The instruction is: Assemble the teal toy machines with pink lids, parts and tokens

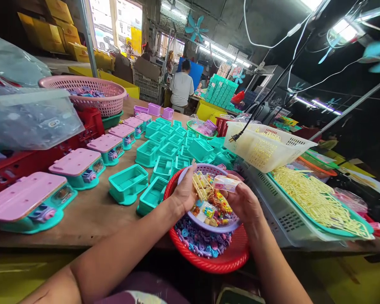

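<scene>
The left hand (185,190) is pinching a cluster of tan sticks (200,185), while the right hand (243,202) is gripping a small clear packet (226,183), its long axis running sideways toward the left hand; both are hovering just above the lilac bowl (190,217).

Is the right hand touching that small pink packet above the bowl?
Touching. The head view shows the right hand with its fingers closed round one end of the pink packet, held above the lilac bowl.
</scene>
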A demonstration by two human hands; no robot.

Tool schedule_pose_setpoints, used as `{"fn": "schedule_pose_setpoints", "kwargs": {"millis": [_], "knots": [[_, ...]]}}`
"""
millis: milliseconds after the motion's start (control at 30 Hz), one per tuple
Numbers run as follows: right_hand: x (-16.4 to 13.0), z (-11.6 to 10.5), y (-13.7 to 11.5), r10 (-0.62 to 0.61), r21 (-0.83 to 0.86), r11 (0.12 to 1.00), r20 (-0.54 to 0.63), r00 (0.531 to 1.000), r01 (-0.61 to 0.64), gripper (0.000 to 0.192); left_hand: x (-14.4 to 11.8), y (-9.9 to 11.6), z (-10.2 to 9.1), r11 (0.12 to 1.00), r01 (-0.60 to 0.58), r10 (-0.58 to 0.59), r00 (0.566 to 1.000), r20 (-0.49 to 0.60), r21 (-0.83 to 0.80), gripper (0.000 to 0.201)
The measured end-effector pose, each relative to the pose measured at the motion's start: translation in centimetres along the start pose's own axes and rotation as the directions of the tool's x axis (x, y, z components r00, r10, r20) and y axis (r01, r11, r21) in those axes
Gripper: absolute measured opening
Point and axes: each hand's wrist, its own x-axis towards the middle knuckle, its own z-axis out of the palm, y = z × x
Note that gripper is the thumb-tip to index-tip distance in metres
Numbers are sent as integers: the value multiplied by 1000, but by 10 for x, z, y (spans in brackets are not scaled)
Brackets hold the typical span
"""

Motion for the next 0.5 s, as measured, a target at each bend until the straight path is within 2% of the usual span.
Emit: {"fn": "schedule_pose_setpoints", "kwargs": {"millis": [133,233,367,500], "knots": [[0,18,1,0,44,999,146,989,-7,43,-1,0,-3,998,39,-36,998,56,-45,40],[5,27,2,8,11,1000,126,992,-9,45,-2,0,-5,997,40,-35,996,80,-67,36],[12,34,13,59,-166,985,55,997,-49,31,-4,-2,-6,996,23,-11,991,133,-84,40],[10,38,17,-24,-402,914,69,997,50,26,-6,-3,-6,997,20,-11,992,123,-69,37]]}}
